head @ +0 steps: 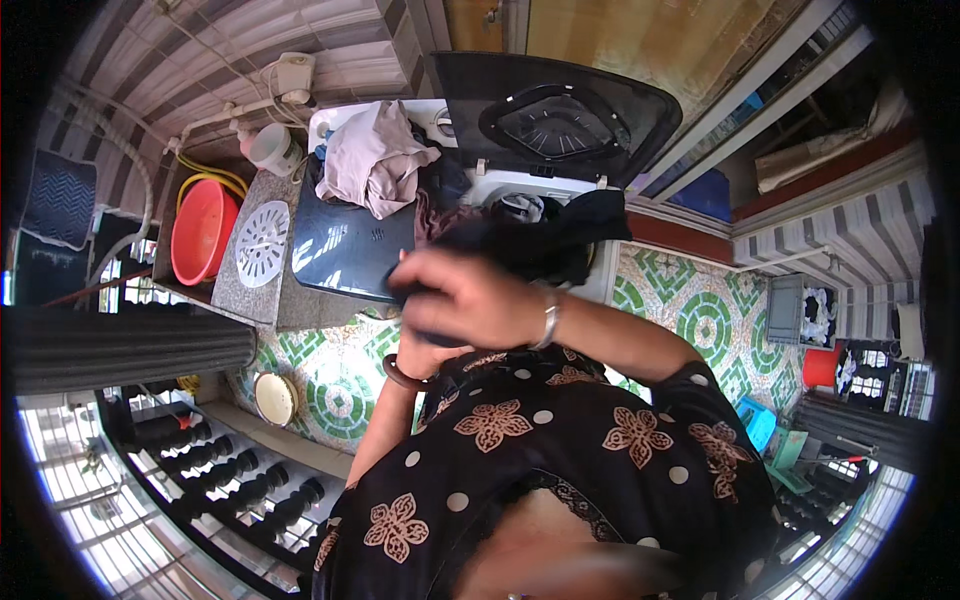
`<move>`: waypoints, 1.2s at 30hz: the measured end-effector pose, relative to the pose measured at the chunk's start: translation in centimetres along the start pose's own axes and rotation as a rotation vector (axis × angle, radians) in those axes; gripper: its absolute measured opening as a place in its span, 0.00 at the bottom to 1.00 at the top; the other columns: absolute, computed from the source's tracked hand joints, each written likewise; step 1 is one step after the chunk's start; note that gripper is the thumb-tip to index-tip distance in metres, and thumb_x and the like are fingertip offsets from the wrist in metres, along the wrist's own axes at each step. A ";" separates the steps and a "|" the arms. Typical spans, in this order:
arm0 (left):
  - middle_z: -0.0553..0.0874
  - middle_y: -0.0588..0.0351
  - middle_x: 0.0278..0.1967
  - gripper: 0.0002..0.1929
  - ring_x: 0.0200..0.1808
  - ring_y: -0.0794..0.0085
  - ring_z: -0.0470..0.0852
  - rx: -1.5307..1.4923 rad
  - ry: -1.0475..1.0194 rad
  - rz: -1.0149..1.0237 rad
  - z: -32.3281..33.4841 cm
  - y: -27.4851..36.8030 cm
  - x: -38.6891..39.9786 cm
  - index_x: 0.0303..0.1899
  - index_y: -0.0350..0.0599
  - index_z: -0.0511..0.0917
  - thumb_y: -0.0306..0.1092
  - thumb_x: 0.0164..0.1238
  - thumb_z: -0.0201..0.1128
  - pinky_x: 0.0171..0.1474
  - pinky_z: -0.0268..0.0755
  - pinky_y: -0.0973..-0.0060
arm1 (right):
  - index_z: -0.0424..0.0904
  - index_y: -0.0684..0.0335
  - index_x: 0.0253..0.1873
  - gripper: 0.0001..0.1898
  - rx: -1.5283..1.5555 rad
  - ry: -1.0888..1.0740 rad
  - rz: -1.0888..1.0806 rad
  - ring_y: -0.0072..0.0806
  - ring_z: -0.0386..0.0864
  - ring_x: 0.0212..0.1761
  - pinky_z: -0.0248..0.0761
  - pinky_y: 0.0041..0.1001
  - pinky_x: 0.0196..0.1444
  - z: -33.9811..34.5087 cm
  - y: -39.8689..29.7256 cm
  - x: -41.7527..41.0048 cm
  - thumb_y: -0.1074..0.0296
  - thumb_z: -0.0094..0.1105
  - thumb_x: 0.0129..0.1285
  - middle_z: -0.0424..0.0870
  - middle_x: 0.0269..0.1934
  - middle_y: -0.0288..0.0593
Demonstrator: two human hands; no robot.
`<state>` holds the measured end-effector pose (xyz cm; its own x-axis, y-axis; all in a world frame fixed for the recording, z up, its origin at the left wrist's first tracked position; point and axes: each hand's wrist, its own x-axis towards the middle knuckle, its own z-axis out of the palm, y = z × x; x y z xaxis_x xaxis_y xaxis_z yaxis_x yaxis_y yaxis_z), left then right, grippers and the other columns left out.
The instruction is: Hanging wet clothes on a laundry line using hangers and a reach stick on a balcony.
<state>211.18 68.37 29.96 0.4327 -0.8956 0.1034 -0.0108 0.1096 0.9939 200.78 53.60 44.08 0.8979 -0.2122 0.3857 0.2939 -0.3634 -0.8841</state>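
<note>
My right hand (469,304), with a silver bracelet at the wrist, is blurred and curled around a black garment (517,244). The cloth stretches right across the open tub of a washing machine (611,259). Below and partly behind it is my left hand (421,352), with a brown bangle; its fingers are mostly hidden, so its grip cannot be made out. A pale pink garment (379,161) lies heaped on the machine's dark closed lid (352,247). Beside that heap are dark clothes (444,176) and a maroon cloth (433,217). More cloth (523,206) shows inside the tub.
The raised dark lid (555,112) stands behind the tub. At left are a stone counter (251,202), a white drain cover (262,244), a white bucket (276,150) and a red basin (201,232). A cream basin (276,399) rests on the green patterned floor (337,401).
</note>
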 end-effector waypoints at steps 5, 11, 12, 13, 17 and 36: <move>0.73 0.46 0.60 0.18 0.64 0.61 0.70 0.192 0.083 0.259 -7.2 1.0 -1.8 0.56 0.38 0.72 0.31 0.65 0.60 0.69 0.59 0.65 | 0.79 0.65 0.50 0.11 -0.306 0.067 -0.073 0.24 0.83 0.41 0.75 0.24 0.48 -2.4 6.0 -1.4 0.67 0.60 0.66 0.85 0.39 0.42; 0.78 0.47 0.48 0.19 0.57 0.56 0.74 -0.021 0.811 0.573 -14.1 8.6 -7.3 0.49 0.36 0.75 0.34 0.56 0.60 0.67 0.61 0.55 | 0.80 0.63 0.51 0.24 -0.512 0.206 0.831 0.41 0.82 0.50 0.72 0.34 0.53 -9.2 25.2 -6.5 0.49 0.64 0.58 0.84 0.46 0.52; 0.78 0.47 0.49 0.21 0.59 0.57 0.73 -0.056 0.804 0.570 -15.1 10.2 -7.3 0.50 0.36 0.75 0.37 0.56 0.60 0.68 0.60 0.54 | 0.74 0.62 0.60 0.31 -0.490 0.129 0.748 0.44 0.77 0.57 0.69 0.34 0.60 -8.7 27.5 -7.6 0.49 0.65 0.56 0.79 0.55 0.57; 0.77 0.46 0.49 0.23 0.60 0.57 0.72 -0.120 0.840 0.613 -16.0 11.8 -7.3 0.51 0.36 0.74 0.41 0.57 0.59 0.68 0.58 0.53 | 0.64 0.61 0.68 0.38 -0.584 0.202 0.734 0.50 0.71 0.63 0.65 0.34 0.65 -7.1 29.3 -8.7 0.49 0.66 0.55 0.68 0.64 0.63; 0.77 0.46 0.51 0.25 0.60 0.58 0.72 -0.072 0.944 0.742 -18.0 16.2 -7.6 0.53 0.37 0.71 0.41 0.56 0.60 0.68 0.59 0.54 | 0.67 0.56 0.67 0.39 -0.601 0.102 1.023 0.51 0.74 0.59 0.67 0.34 0.63 -4.0 30.0 -11.1 0.51 0.70 0.52 0.71 0.61 0.61; 0.74 0.48 0.57 0.38 0.59 0.61 0.74 0.002 0.817 0.794 -18.9 20.0 -6.4 0.64 0.40 0.60 0.41 0.49 0.62 0.66 0.62 0.60 | 0.69 0.65 0.65 0.23 0.818 0.507 -0.196 0.38 0.72 0.63 0.62 0.40 0.68 -19.3 -1.1 -7.4 0.56 0.45 0.73 0.73 0.63 0.47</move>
<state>225.24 84.40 48.50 0.7607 -0.0246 0.6486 -0.5450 0.5186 0.6588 187.50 38.09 47.28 0.6179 -0.6492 0.4436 0.7307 0.2659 -0.6288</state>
